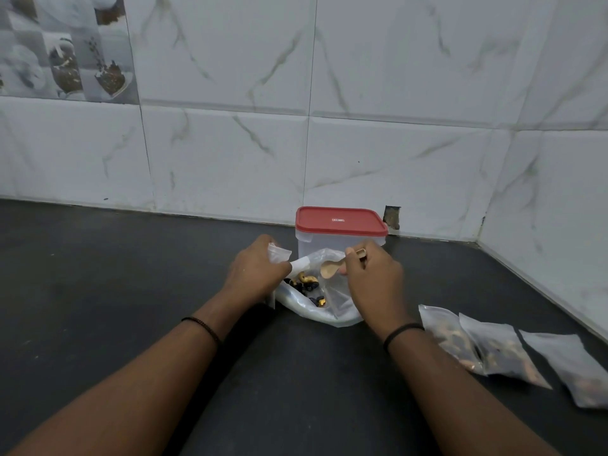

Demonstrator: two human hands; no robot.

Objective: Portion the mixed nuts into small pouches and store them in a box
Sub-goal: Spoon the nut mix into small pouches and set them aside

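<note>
Your right hand (371, 278) is closed on the wooden spoon (332, 268), bowl pointing left, just above the nuts (306, 284) in the open bag (329, 311). Your left hand (253, 271) pinches a small pouch (279, 253), left of the spoon, in front of the closed box (340, 232).

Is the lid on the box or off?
On. The red lid sits flat on top of the clear box by the wall, covering it all the way round.

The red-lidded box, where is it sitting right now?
In the head view, the box stands right of centre at the back of the dark counter, against the tiled wall, just behind the big nut bag and both hands.
</note>
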